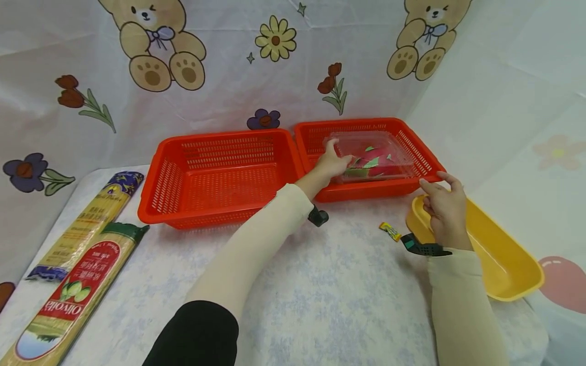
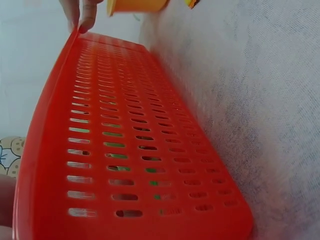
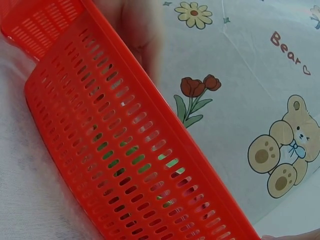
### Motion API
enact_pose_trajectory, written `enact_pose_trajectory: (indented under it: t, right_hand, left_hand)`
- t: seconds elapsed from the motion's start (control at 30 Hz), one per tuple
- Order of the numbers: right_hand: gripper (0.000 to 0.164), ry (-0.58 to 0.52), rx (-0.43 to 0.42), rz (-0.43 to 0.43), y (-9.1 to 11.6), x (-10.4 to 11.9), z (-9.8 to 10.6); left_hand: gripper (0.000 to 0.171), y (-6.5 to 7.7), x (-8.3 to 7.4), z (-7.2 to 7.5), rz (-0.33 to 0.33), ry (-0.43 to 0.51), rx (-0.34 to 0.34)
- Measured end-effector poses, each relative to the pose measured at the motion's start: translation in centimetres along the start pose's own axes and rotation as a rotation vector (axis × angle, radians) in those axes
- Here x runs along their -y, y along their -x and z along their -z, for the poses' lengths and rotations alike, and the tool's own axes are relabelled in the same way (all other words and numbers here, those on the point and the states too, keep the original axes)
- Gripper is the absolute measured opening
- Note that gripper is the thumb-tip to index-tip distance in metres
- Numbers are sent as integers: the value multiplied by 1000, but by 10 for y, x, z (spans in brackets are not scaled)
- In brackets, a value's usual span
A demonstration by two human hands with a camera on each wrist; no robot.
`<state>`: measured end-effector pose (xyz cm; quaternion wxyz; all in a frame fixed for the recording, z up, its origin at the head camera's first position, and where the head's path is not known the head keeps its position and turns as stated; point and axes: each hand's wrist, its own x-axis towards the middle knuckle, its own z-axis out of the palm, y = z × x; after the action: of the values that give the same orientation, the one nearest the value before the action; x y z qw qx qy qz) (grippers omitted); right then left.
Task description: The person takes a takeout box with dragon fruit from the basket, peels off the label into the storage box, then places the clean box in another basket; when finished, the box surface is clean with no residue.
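Note:
In the head view, a clear plastic box (image 1: 393, 145) holding pink and green fruit, which looks like dragon fruit, lies in the right red basket (image 1: 366, 190). My left hand (image 1: 331, 165) grips the left end of this box, thumb and fingers spread across its corner. At the basket's front right corner, my right hand (image 1: 446, 211) pinches the rim between thumb and fingers. The left wrist view shows those right fingers (image 2: 87, 15) on the rim too. Through the slots of the basket wall (image 3: 115, 130), green and pink show in the right wrist view.
A second red basket (image 1: 220, 213) adjoins on the left. Beneath my right forearm sits a yellow bin (image 1: 503, 249), with a small wrapped candy (image 1: 390, 231) beside it. Two long pasta packs, one blue-ended (image 1: 98, 213) and one red-labelled (image 1: 84, 290), lie at the left.

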<state>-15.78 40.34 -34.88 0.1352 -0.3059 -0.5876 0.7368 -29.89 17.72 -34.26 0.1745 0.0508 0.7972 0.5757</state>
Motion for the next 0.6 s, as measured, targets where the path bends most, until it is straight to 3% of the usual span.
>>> enact_pose_trajectory:
  t: [0.43, 0.6]
  right_hand:
    - [82, 25, -6, 3, 1, -3, -2]
    - [82, 20, -2, 17, 0, -2, -1]
  left_hand:
    - [74, 0, 2, -1, 43, -15, 11]
    - [83, 8, -4, 0, 36, -4, 42]
